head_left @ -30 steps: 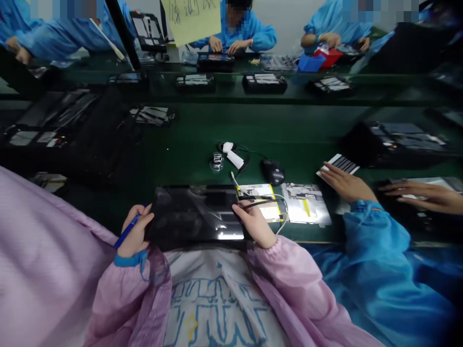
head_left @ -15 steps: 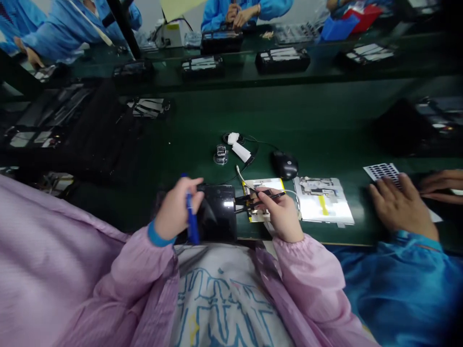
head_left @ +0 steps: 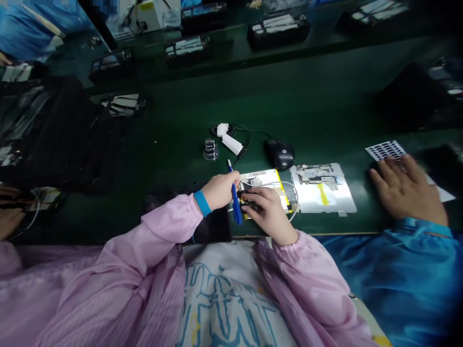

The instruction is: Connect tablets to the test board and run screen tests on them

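My left hand (head_left: 221, 191) is closed around a blue pen-like tool (head_left: 236, 206), its light tip pointing away from me. Right beside it, my right hand (head_left: 270, 212) curls its fingers over the left part of an opened tablet-like device (head_left: 265, 176). Small dark parts show at those fingertips, but I cannot make out what they pinch. A pale cable (head_left: 294, 193) loops across the device and round its right side. Under my left forearm lies a dark glossy panel (head_left: 213, 229), partly covered by the sleeve.
A silver panel with circuitry (head_left: 325, 190) lies right of the device. Behind are a black mouse (head_left: 280, 154), a coiled cable with white tags (head_left: 231, 143) and a small counter (head_left: 210, 146). A co-worker's hand (head_left: 410, 193) rests on a label sheet (head_left: 386, 150). Black stacks (head_left: 61, 130) stand left.
My left hand has moved right with the blue tool, up to the device. My right hand has shifted slightly left and its fingers have spread over the parts. The view has tilted down.
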Demonstrator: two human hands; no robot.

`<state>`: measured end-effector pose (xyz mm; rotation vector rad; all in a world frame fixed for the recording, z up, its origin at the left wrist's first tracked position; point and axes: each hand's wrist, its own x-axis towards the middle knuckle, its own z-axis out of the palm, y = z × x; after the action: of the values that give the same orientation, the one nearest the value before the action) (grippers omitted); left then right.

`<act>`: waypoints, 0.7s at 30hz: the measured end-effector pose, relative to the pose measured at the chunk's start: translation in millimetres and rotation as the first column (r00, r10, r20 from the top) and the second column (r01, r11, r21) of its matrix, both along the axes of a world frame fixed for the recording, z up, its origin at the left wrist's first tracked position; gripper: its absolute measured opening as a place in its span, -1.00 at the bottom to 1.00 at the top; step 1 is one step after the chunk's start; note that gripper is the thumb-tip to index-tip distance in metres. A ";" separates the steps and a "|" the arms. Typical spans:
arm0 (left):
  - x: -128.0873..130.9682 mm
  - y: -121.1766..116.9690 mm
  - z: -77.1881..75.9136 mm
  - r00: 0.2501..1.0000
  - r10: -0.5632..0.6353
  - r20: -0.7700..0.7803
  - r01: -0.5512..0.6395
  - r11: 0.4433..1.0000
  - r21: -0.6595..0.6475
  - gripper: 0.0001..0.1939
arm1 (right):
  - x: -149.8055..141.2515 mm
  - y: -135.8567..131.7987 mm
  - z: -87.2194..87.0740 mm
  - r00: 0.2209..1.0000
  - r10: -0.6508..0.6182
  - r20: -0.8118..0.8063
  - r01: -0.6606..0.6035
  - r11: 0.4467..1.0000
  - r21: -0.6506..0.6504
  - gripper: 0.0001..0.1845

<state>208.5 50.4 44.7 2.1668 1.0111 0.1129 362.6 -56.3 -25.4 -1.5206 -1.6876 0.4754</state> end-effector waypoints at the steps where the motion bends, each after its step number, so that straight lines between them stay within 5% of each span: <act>1: 1.3 -0.8 -0.4 1.000 0.001 -0.023 -0.001 1.000 0.018 -0.88 | 0.6 -0.7 -1.5 0.999 0.022 0.036 -0.022 1.000 -0.001 -0.74; 14: 11.1 -3.9 -10.5 0.974 0.002 -0.225 0.041 0.982 0.184 -0.94 | -0.9 -3.4 -8.5 0.993 -0.050 0.107 0.046 0.998 0.035 -0.66; 21: 12.9 0.8 -14.8 0.964 -0.039 -0.263 0.075 0.989 0.129 -0.93 | -1.9 -4.9 -5.8 0.992 -0.061 0.110 0.061 0.998 0.001 -0.69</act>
<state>221.4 51.3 29.9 2.3803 1.1127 -0.1374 360.6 -61.1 -31.2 -1.6211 -1.7192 0.3669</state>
